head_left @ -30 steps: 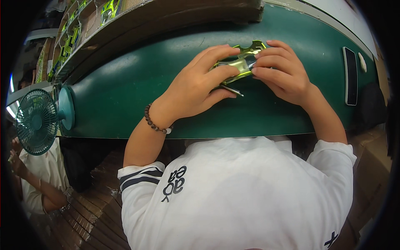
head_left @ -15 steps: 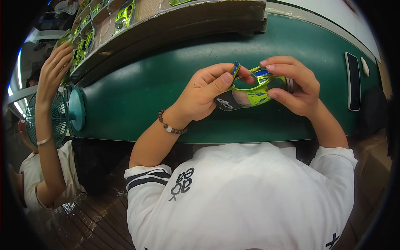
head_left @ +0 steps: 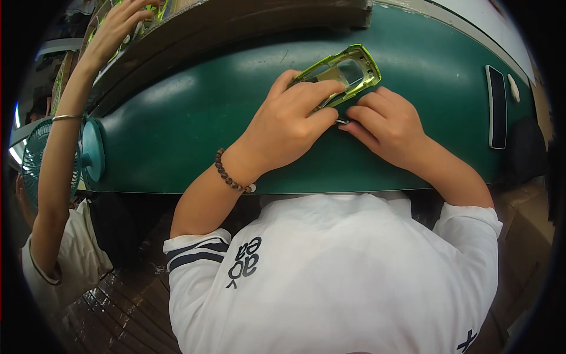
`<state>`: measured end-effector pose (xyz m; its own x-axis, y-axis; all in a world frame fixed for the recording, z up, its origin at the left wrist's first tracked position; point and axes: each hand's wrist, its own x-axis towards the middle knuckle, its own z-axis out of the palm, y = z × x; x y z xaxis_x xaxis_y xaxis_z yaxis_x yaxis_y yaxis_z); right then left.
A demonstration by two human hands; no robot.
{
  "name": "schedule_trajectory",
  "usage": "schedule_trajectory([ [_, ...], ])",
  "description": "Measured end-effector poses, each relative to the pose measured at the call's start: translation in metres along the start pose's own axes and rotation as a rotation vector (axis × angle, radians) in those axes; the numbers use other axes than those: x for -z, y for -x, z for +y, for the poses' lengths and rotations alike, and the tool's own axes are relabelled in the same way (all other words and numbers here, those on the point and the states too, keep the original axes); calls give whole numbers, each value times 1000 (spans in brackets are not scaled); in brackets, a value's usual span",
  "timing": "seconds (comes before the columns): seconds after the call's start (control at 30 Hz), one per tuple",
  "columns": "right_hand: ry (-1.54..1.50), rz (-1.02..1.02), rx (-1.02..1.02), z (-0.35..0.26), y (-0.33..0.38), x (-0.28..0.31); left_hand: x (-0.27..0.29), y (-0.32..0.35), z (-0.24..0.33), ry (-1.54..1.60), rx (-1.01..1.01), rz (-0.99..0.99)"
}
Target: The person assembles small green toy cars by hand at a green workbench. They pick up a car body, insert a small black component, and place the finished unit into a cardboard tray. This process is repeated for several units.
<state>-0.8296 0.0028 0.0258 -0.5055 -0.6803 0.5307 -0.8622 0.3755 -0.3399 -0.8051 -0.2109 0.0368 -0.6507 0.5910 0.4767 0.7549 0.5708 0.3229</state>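
Note:
A lime-green toy car body shell point(head_left: 372, 68) is in my left hand point(head_left: 288, 125), its hollow inner side facing up with a clear window piece inside. My left fingers wrap over its near end, and the thumb points toward my right hand. My right hand point(head_left: 389, 125) is closed in a pinch just below the shell. Between its fingertips and my left thumb a small dark piece point(head_left: 342, 122) shows, too small to name; my fingers hide the rest.
A cardboard box point(head_left: 283, 26) with green shells stands along the far left of the green table point(head_left: 194, 141). A co-worker's hand point(head_left: 115, 29) reaches into it. A teal fan point(head_left: 93, 150) is at left; a phone point(head_left: 498, 107) and a small white object point(head_left: 513, 88) lie at right.
The shell has turned over from its outer side to its hollow side and moved up. My right hand has left the shell and pinches below it. The co-worker's hand moved farther into the box.

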Motion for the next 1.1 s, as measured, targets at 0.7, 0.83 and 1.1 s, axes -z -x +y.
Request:
schedule_trajectory([
  [0.7, 19, -57, 155, 0, -5, 2, 3, -6, -4, 34, -92, 8],
  [0.83, 13, -105, 166, 2, -12, 36, 9, -4, -1, 12, 20, 74],
  [1.1, 257, 113, -275, 166, -134, 70, 18, -7, 1, 47, 245, -42],
])
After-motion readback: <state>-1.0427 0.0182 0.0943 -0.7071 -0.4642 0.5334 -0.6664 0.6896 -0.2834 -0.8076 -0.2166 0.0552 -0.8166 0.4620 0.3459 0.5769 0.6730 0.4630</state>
